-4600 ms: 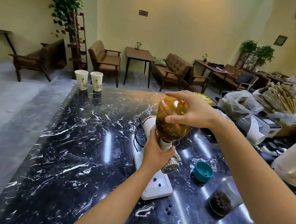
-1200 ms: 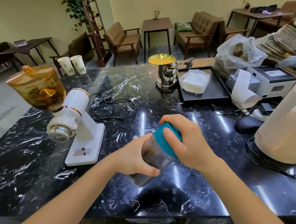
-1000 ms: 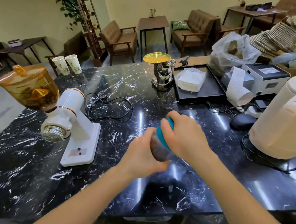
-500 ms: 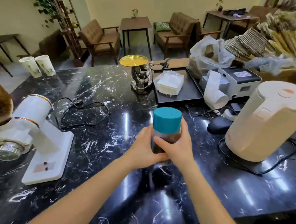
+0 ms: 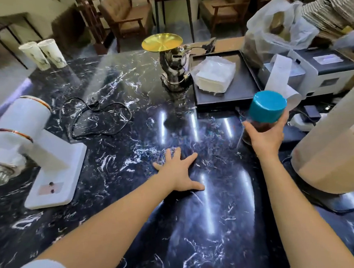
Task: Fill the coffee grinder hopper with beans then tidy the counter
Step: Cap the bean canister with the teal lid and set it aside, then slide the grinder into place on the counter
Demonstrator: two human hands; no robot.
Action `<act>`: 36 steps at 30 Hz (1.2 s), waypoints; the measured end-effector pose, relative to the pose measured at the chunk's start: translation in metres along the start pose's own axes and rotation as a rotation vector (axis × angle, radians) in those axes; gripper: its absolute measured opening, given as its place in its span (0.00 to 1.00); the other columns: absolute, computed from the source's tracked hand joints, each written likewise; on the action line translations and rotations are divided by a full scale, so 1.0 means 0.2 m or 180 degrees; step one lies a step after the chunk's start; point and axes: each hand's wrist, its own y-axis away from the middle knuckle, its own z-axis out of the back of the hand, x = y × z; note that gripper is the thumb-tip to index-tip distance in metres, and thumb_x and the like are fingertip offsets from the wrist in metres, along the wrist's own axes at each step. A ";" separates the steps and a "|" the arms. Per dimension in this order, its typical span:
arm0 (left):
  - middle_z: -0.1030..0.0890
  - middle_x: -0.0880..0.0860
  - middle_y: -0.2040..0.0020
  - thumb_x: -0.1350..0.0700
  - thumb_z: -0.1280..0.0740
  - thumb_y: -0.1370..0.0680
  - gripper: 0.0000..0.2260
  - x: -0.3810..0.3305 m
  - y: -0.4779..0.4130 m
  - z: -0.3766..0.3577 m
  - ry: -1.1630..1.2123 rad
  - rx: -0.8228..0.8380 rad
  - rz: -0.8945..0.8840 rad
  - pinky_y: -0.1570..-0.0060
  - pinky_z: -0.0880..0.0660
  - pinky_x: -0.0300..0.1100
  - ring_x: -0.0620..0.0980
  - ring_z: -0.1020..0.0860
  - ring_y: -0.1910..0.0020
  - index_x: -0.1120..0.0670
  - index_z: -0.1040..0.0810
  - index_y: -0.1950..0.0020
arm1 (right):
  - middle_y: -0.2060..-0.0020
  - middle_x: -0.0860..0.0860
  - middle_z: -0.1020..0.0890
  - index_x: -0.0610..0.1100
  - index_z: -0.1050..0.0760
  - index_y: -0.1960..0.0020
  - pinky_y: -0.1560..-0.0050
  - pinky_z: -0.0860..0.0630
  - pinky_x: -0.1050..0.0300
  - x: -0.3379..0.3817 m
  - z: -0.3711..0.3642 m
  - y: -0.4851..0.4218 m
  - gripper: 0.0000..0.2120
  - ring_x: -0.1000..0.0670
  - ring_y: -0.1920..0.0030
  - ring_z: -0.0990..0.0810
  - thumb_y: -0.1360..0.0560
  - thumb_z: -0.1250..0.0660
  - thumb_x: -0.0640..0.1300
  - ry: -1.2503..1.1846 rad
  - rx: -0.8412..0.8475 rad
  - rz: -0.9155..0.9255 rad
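While the left hand [image 5: 179, 171] lies flat and open on the black marble counter [image 5: 127, 99], the right hand [image 5: 265, 137] grips the teal-lidded bean jar [image 5: 264, 113] above it.

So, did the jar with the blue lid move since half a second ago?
Yes. The jar went right, from in front of the gold-topped stand to near the black tray; only the right hand holds it.

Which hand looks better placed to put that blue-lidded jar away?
The right hand: it grips the jar, lid on. The left hand lies flat and empty on the counter.
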 end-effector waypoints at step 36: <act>0.25 0.57 0.42 0.58 0.45 0.18 0.13 1.83 0.92 0.00 0.0694 -0.2084 -0.0294 0.43 0.27 0.49 0.59 0.25 0.42 0.60 0.27 0.38 | 0.63 0.50 0.28 0.38 0.27 0.65 0.68 0.41 0.64 0.69 -1.35 2.39 0.10 0.52 0.62 0.30 0.27 0.39 0.31 0.2048 0.2183 0.0663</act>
